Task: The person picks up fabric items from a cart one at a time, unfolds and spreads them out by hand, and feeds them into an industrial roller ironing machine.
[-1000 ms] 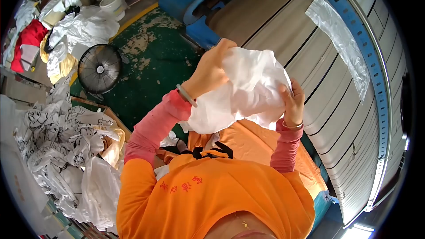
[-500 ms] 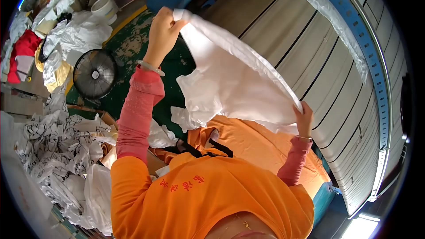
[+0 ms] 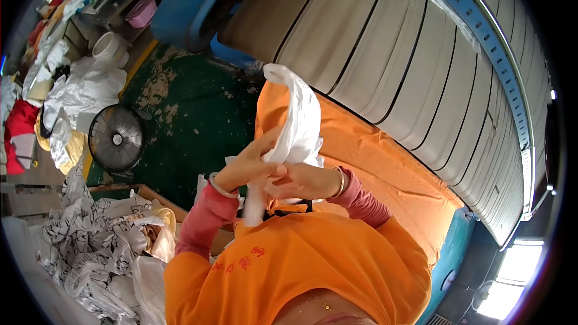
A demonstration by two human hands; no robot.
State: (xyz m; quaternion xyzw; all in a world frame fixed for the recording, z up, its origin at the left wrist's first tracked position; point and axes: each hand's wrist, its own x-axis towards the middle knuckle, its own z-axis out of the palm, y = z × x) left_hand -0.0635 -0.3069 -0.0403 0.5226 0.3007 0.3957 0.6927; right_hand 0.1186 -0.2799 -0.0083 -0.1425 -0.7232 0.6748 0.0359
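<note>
In front of my chest a white cloth (image 3: 298, 114) is gathered into a narrow, loose bundle. Part of it stands out ahead of my hands, and a short end hangs down near my body. My left hand (image 3: 254, 159) closes round it from the left, thumb towards the right. Touching it, my right hand (image 3: 306, 180) grips the same cloth from the other side, its fingers partly hidden behind the folds. An orange sheet (image 3: 373, 162) spreads below and beyond both hands, along the machine.
A large machine with pale belts (image 3: 361, 42) and blue side parts rises ahead and to the right. On the left a black floor fan (image 3: 117, 139) stands on the green floor (image 3: 186, 108). Crumpled patterned white fabric (image 3: 90, 247) is heaped at lower left.
The white cloth was stretched wide between my raised, spread hands. Both hands have come down and together, and the cloth is now bunched between them. The view has shifted too.
</note>
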